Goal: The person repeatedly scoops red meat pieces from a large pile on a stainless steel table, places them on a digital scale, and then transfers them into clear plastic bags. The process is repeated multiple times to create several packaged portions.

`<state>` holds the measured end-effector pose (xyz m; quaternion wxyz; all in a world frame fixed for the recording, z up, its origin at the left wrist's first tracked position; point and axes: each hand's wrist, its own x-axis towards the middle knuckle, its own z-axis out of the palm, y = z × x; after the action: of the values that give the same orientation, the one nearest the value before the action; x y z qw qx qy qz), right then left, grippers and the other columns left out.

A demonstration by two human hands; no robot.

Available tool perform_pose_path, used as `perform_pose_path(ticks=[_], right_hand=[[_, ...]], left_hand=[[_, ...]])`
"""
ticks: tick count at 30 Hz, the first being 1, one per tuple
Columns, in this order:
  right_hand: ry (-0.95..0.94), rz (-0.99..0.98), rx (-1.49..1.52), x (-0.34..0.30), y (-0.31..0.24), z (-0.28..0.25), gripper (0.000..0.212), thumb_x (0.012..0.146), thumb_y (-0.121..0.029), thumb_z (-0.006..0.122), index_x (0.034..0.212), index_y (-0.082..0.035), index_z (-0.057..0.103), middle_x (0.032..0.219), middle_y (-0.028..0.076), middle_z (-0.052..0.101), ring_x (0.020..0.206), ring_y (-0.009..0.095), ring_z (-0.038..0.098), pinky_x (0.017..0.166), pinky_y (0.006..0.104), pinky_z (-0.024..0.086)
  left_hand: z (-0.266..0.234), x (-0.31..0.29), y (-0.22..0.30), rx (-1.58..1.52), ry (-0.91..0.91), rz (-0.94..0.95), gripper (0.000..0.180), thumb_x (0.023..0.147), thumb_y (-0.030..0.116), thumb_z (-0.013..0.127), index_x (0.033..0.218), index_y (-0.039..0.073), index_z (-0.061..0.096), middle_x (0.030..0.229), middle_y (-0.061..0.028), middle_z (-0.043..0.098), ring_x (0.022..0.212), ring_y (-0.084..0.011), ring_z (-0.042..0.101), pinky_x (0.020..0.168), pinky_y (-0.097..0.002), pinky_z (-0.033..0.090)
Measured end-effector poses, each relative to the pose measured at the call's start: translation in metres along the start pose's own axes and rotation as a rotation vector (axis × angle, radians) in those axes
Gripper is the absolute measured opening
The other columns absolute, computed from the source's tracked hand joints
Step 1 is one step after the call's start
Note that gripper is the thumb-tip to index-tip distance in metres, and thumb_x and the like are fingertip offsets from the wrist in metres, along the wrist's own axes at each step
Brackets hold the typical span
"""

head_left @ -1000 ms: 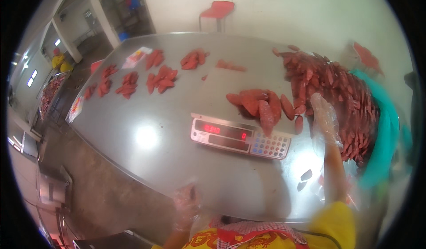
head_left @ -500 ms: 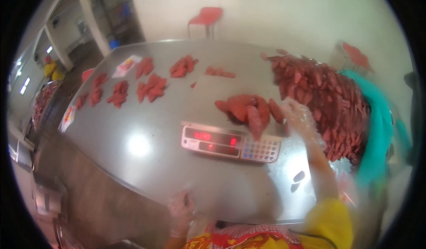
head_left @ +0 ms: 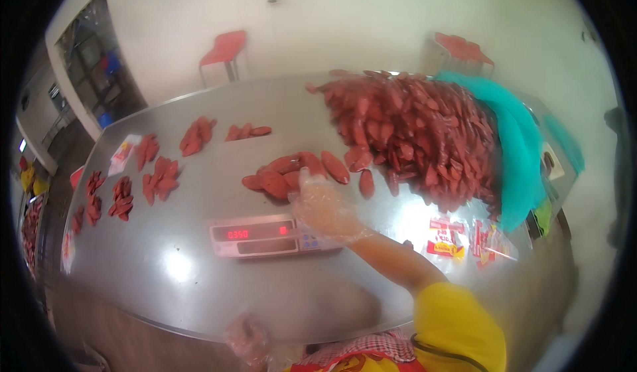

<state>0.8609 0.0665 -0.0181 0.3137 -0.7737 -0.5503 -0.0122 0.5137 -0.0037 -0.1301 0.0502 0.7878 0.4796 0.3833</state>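
Observation:
My right hand (head_left: 325, 206), in a clear plastic glove, reaches over the front of a white digital scale (head_left: 249, 236) with red lit digits. Its fingers close on a plump red sausage (head_left: 292, 178) in the small heap lying on the scale, and the hand covers part of the keypad. A single sausage (head_left: 335, 167) lies just right of that heap. Low in the view, by the table's front edge, my gloved left hand (head_left: 247, 339) is curled, with nothing visible in its fingers.
A large pile of red sausages (head_left: 415, 130) spreads over the metal table (head_left: 199, 305) at the right, beside a teal net (head_left: 521, 159). Several small sausage heaps (head_left: 159, 179) sit at the left. Printed plastic packs (head_left: 446, 238) lie at the right front. Red stools (head_left: 225, 47) stand behind.
My right hand has moved left from the pile's edge to the heap on the scale. The view has swung right, and the scale's digits differ. My left hand stays low by the table edge.

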Motion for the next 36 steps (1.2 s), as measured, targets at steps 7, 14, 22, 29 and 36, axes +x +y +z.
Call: perform_pose_path(ticks=[7,14,22,29,36], right_hand=[[0.377,0.107,0.319,0.004,0.047,-0.053,0.029,0.096,-0.018,0.059,0.118,-0.001,0.066,0.107,0.023,0.071,0.098,0.041,0.070,0.082,0.0461,0.056],[0.316,0.295,-0.160,0.005,0.173,-0.046,0.037,0.093,-0.033,0.065,0.103,0.003,0.059,0.082,0.031,0.068,0.086,0.050,0.068,0.076,0.0579,0.052],[-0.019,0.348,-0.435,0.008,0.250,0.042,0.029,0.093,-0.023,0.059,0.100,0.005,0.063,0.088,0.028,0.070,0.091,0.047,0.071,0.079,0.0550,0.056],[0.148,0.147,0.312,0.038,0.152,-0.074,0.020,0.092,-0.018,0.064,0.086,0.001,0.068,0.083,0.012,0.069,0.081,0.029,0.066,0.070,0.0426,0.053],[0.122,0.490,0.393,0.041,0.078,-0.116,0.049,0.099,-0.045,0.053,0.107,-0.001,0.073,0.088,0.018,0.071,0.084,0.028,0.064,0.082,0.0387,0.049]], left_hand=[[-0.001,-0.001,-0.006,0.030,-0.072,-0.005,0.021,0.089,0.007,0.070,0.107,-0.002,0.069,0.095,-0.0208,0.069,0.086,-0.0392,0.064,0.079,-0.0476,0.051],[-0.014,0.009,0.007,0.111,-0.112,0.106,0.024,0.085,0.010,0.072,0.106,-0.002,0.070,0.096,-0.0206,0.070,0.085,-0.0388,0.065,0.080,-0.0485,0.051],[-0.017,0.016,0.008,0.008,-0.129,0.006,0.021,0.084,0.008,0.071,0.104,0.004,0.071,0.091,-0.0183,0.070,0.083,-0.0373,0.065,0.080,-0.0478,0.050],[-0.013,0.012,0.007,-0.062,-0.092,-0.130,0.021,0.083,0.006,0.071,0.104,0.005,0.071,0.092,-0.0180,0.071,0.082,-0.0360,0.066,0.079,-0.0461,0.051],[-0.015,0.016,0.009,0.038,-0.047,0.016,0.022,0.083,0.006,0.071,0.105,0.005,0.071,0.091,-0.0169,0.071,0.081,-0.0356,0.065,0.079,-0.0460,0.051]])
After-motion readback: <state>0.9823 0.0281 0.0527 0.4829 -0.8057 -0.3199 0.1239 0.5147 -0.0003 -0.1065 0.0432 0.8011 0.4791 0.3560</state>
